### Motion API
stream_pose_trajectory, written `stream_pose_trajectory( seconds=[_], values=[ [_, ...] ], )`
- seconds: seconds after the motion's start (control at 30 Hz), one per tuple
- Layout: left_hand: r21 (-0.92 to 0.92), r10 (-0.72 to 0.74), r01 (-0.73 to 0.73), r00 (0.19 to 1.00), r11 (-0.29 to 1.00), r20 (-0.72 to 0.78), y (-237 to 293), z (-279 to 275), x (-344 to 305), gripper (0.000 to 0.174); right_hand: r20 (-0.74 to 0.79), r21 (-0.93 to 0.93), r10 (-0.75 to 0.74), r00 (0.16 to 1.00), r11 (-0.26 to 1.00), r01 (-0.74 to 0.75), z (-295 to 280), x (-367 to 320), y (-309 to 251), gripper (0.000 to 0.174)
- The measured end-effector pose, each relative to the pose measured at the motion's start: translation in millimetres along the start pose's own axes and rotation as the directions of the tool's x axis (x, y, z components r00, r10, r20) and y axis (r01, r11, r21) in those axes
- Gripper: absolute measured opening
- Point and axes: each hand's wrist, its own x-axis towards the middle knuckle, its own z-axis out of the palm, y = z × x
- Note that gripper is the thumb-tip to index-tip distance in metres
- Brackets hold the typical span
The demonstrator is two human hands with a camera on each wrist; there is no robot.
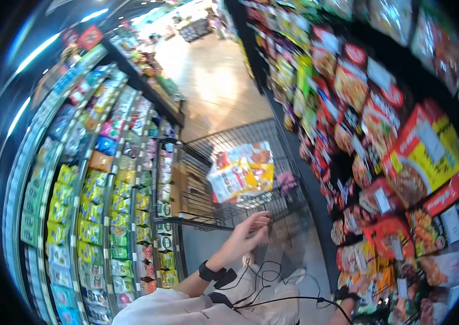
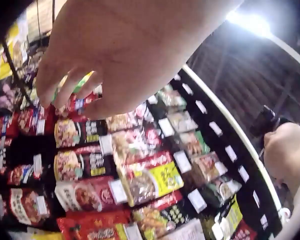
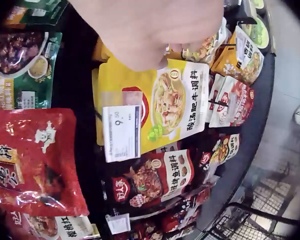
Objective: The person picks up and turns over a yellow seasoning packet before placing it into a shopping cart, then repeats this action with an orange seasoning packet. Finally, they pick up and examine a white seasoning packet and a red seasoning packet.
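Observation:
My left hand [image 1: 248,233] hangs over the near end of a black wire shopping cart [image 1: 197,216], its fingers loosely bent and holding nothing. The left wrist view shows the same hand [image 2: 110,55] against shelved packets. At the lower right, my right hand [image 1: 356,285] reaches among the shelf packets. In the right wrist view, that hand [image 3: 155,30] is at the upper edge of a yellow seasoning packet [image 3: 182,107], with a fingertip overlapping its front. I cannot tell whether the fingers pinch it. A price tag [image 3: 122,132] hangs before the packet.
Yellow and white packets [image 1: 240,173] lie in the cart, with a pink item [image 1: 286,181] at its right side. Packet shelves [image 1: 91,206] line the left. A large red-and-yellow packet [image 1: 427,157] stands on the right shelf. Black cables [image 1: 273,298] cross my body.

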Motion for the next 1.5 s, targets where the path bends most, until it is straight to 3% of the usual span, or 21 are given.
stream_pose_trajectory(
  seconds=[0.07,0.2,0.33,0.4,0.5,0.6,0.63,0.73,0.77,0.87,0.93,1.0,1.07,1.13,1.17,1.2,1.27,1.3,1.4,1.47,1.5],
  values=[
    [-0.093,-0.021,0.008,0.99,0.996,-0.138,-2.3,-41.8,-19.6,0.043,0.005,0.046,0.082,0.997,0.996,-0.082,8.6,-26.3,-9.4,0.013],
    [-0.088,-0.009,-0.029,0.916,0.996,-0.401,1.8,-124.9,-53.0,0.039,0.136,0.064,0.206,0.969,0.974,-0.216,46.8,-87.4,-10.0,0.012],
    [0.15,0.07,0.039,0.749,0.988,-0.659,-54.5,-205.3,-78.7,0.044,0.415,-0.182,0.303,0.858,0.952,-0.248,96.9,-169.8,-29.1,0.022],
    [0.172,0.026,0.154,0.667,0.973,-0.745,-86.4,-240.2,-91.5,0.05,0.435,-0.19,0.287,0.854,0.956,-0.225,139.2,-206.8,-36.6,0.026],
    [0.134,-0.028,0.207,0.632,0.969,-0.774,-141.8,-289.5,-100.8,0.058,0.564,-0.183,0.24,0.79,0.969,-0.164,207.8,-270.8,-72.7,0.023],
    [0.106,-0.133,0.343,0.606,0.933,-0.784,-139.7,-317.1,-101.8,0.063,0.647,-0.21,0.086,0.758,0.975,0.068,273.4,-324.1,-89.1,0.02],
    [0.029,-0.183,0.313,0.627,0.949,-0.757,-147.7,-326.6,-99.1,0.074,0.678,-0.2,0.064,0.733,0.975,0.101,292.2,-342.6,-94.9,0.02],
    [0.138,-0.204,0.477,0.596,0.868,-0.776,-168.1,-341.9,-88.3,0.082,0.746,-0.182,0.027,0.665,0.969,0.165,332.4,-395.2,-105.5,0.019],
    [0.086,-0.212,0.466,0.548,0.881,-0.809,-172.5,-342.6,-84.4,0.087,0.761,-0.18,0.027,0.649,0.969,0.171,342.9,-412.0,-107.9,0.019],
    [0.169,-0.1,0.41,0.558,0.896,-0.824,-192.2,-360.5,-72.9,0.089,0.793,-0.196,0.048,0.607,0.964,0.18,366.4,-456.6,-121.3,0.02],
    [0.065,-0.184,0.379,0.583,0.923,-0.791,-198.9,-376.7,-58.1,0.092,0.813,-0.201,0.046,0.581,0.958,0.205,385.2,-471.3,-126.8,0.02],
    [-0.002,-0.236,0.345,0.637,0.939,-0.734,-230.6,-381.8,-50.9,0.092,0.875,-0.094,-0.057,0.481,0.954,0.284,403.8,-466.7,-125.5,0.02],
    [-0.122,-0.212,0.182,0.649,0.976,-0.73,-279.5,-383.1,-37.0,0.08,0.87,-0.082,-0.085,0.485,0.946,0.313,427.2,-470.8,-139.9,0.019],
    [-0.069,-0.136,0.126,0.668,0.99,-0.731,-252.4,-385.3,-43.5,0.058,0.883,-0.057,-0.121,0.454,0.931,0.36,454.4,-457.0,-149.7,0.018],
    [-0.215,-0.349,0.278,0.679,0.936,-0.646,-233.8,-390.0,-47.7,0.053,0.854,-0.086,-0.117,0.507,0.93,0.358,471.8,-471.4,-167.6,0.018],
    [-0.334,-0.535,0.419,0.649,0.845,-0.54,-217.6,-398.0,-49.1,0.049,0.873,-0.072,-0.107,0.477,0.937,0.343,489.7,-457.3,-167.0,0.019],
    [-0.596,-0.598,0.292,0.684,0.748,-0.417,-199.7,-401.1,-50.2,0.027,0.892,-0.065,-0.098,0.442,0.939,0.338,529.1,-441.2,-172.7,0.02],
    [-0.651,-0.65,0.277,0.618,0.707,-0.443,-192.5,-396.7,-45.8,0.014,0.865,-0.157,-0.035,0.5,0.928,0.338,549.7,-432.2,-172.8,0.02],
    [-0.717,-0.704,0.287,0.596,0.635,-0.385,-202.5,-398.1,-41.9,0.016,0.847,-0.206,0.025,0.53,0.936,0.285,621.4,-396.1,-154.1,0.022],
    [-0.661,-0.702,0.32,0.549,0.679,-0.454,-195.4,-393.8,-36.0,0.015,0.855,-0.156,0.04,0.517,0.97,0.184,666.0,-372.0,-134.1,0.023],
    [-0.652,-0.697,0.313,0.526,0.691,-0.486,-197.6,-392.9,-33.6,0.015,0.829,-0.202,0.08,0.553,0.966,0.163,687.8,-361.0,-125.5,0.023]
  ],
)
